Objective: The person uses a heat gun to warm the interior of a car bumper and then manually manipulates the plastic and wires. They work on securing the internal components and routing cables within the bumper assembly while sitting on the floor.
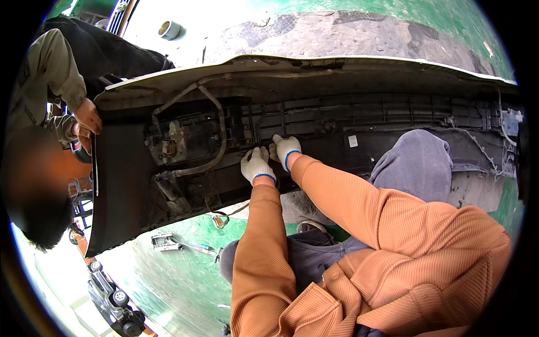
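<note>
A large black car bumper [320,140] lies in front of me with its ribbed inner side showing. Both my hands wear off-white work gloves with blue cuffs. My left hand [256,164] is at the bumper's inner face, fingers bent and closed. Just beyond it to the right, my right hand [285,149] is closed as well, its fingertips at the edge of the ribbed grille [348,111]. Whatever sits between the fingers of either hand is too small or hidden to make out. A bent hose [220,132] runs over the bumper left of my hands.
A co-worker's hand [88,116] touches the bumper's left end. A thin cable with a connector [219,221] hangs off the near edge. My bent knee [415,163] is against the bumper's near right side. A metal tool [165,242] lies on the green floor; a round can [169,30] stands beyond.
</note>
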`<state>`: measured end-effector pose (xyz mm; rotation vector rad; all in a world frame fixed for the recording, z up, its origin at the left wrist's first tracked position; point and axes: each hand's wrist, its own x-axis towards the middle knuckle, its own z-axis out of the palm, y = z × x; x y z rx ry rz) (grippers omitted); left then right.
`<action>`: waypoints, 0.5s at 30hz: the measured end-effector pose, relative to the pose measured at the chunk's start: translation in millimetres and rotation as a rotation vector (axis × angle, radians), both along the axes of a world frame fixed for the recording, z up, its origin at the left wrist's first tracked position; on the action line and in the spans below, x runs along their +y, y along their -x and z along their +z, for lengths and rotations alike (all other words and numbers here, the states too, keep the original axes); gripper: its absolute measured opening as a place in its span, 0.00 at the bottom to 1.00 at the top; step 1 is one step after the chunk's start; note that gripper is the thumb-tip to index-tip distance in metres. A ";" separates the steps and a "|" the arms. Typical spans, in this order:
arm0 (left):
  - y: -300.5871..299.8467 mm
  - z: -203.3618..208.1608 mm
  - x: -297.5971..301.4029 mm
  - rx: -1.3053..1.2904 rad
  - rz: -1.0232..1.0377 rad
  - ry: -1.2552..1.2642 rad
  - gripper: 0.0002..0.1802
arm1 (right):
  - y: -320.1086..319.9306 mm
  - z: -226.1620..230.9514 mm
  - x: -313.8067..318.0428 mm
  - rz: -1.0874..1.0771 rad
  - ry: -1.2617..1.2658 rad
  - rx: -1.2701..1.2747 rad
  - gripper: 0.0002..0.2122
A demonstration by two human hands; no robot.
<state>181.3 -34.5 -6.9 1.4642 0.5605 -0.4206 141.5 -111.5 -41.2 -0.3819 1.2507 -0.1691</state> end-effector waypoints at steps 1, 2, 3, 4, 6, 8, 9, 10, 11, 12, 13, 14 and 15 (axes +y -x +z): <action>2.5 3.2 -4.2 -0.007 0.019 -0.008 0.14 | 1.5 -0.4 -1.7 0.016 0.002 -0.003 0.13; 4.7 6.6 -8.2 -0.014 0.037 -0.015 0.14 | 3.0 -1.0 -3.7 0.031 0.004 -0.007 0.13; 5.3 6.5 -9.5 -0.016 0.049 -0.018 0.14 | 4.0 -1.9 -4.7 0.047 0.005 -0.013 0.13; 5.8 6.4 -10.8 -0.019 0.060 -0.020 0.15 | 4.6 -2.8 -5.8 0.053 0.005 -0.022 0.13; 6.5 4.9 -11.8 -0.026 0.079 -0.020 0.14 | 4.8 -2.8 -6.9 0.071 0.003 -0.040 0.13; 7.3 1.9 -11.0 -0.036 0.095 -0.015 0.12 | 7.0 -0.6 -4.5 0.074 0.007 -0.037 0.13; 8.4 3.2 -13.8 -0.030 0.116 -0.018 0.12 | 8.0 -0.7 -4.7 0.074 0.009 -0.033 0.13; 9.3 4.3 -16.6 -0.023 0.137 -0.021 0.12 | 8.3 -1.1 -5.7 0.073 0.000 -0.034 0.14; 9.9 5.5 -18.8 -0.017 0.158 -0.024 0.12 | 8.6 -1.7 -6.5 0.072 -0.010 -0.035 0.15; 9.7 3.9 -18.1 -0.036 0.145 -0.044 0.13 | 8.8 -2.6 -6.4 0.072 -0.019 -0.038 0.17; 9.3 2.1 -17.2 -0.056 0.131 -0.064 0.13 | 8.4 -3.6 -6.0 0.097 -0.005 -0.028 0.17; 8.9 0.4 -16.2 -0.075 0.117 -0.084 0.13 | 7.6 -4.6 -5.5 0.122 0.010 -0.018 0.18; 9.0 -2.0 -16.3 -0.089 0.106 -0.079 0.13 | 7.5 -7.5 -6.0 0.141 0.026 -0.007 0.20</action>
